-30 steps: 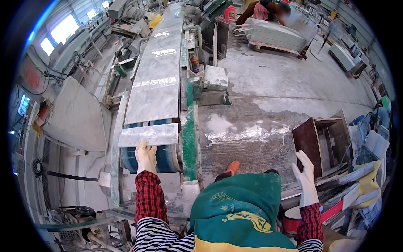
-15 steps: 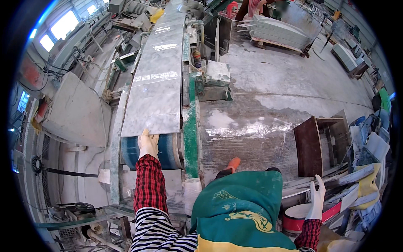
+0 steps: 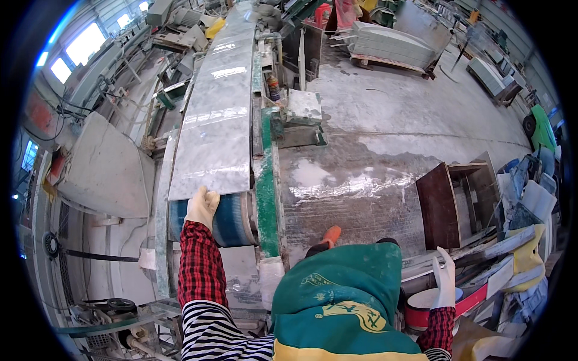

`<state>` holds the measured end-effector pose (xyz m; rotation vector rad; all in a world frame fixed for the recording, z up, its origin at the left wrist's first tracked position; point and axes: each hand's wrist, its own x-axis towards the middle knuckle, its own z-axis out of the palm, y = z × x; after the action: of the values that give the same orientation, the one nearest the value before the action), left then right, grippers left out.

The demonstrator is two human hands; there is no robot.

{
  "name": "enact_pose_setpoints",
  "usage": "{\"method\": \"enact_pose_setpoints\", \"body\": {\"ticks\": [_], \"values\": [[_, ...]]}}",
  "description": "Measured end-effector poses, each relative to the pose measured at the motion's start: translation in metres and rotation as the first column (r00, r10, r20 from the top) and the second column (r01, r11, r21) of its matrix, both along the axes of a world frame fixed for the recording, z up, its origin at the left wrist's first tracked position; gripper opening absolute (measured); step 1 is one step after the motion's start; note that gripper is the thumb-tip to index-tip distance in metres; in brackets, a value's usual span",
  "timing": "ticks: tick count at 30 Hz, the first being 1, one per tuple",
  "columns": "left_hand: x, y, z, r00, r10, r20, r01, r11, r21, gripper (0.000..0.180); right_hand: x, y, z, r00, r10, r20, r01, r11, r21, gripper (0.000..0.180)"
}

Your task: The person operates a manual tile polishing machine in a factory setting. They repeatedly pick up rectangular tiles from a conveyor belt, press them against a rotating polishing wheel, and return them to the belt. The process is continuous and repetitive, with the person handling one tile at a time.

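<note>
the pale marbled slab (image 3: 211, 150) lies flat on the conveyor, straight ahead of the left hand (image 3: 203, 207) and far to the left of the right hand (image 3: 445, 280). so the left hand is clearly the nearer one: it is at the near edge of the slab, its fingers bent at this edge. whether they grasp the stone or only press on it, i cannot tell. the right hand is free, with fingers spread and nothing seen in them; it is near the red-sided round container (image 3: 416, 319) and the brown open box (image 3: 438, 207).

the long axis of the slab row goes away from the person, leaning slightly to the right, and the green rail (image 3: 266, 198) runs along its right side. the near edge lies across this axis, above the blue belt (image 3: 235, 222), which shows below it.
</note>
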<state>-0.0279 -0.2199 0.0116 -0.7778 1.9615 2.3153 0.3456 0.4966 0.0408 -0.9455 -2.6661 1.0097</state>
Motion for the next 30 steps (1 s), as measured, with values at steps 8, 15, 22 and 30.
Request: {"method": "enact_pose_setpoints", "body": {"ticks": [8,15,22,30], "values": [[0.02,0.039,-0.009,0.965,0.25,-0.074,-0.187,0.862,0.47,0.049,0.023,0.025,-0.006,0.998,-0.067,-0.006,0.067,0.984,0.166,0.042],[0.054,0.154,0.035,0.914,-0.178,-0.364,0.099,0.969,-0.226,0.05,0.089,0.093,0.005,0.94,-0.288,-0.186,0.335,0.662,0.67,0.042],[0.052,0.201,0.017,0.561,-0.827,-0.033,0.024,0.056,-0.998,0.057,0.163,0.153,-0.015,0.765,-0.587,-0.264,0.553,0.391,0.736,0.044],[0.073,0.232,0.045,0.633,-0.758,0.159,-0.044,-0.24,-0.97,0.063,0.155,0.124,-0.012,0.708,-0.547,-0.448,0.669,0.314,0.674,0.033]]}}
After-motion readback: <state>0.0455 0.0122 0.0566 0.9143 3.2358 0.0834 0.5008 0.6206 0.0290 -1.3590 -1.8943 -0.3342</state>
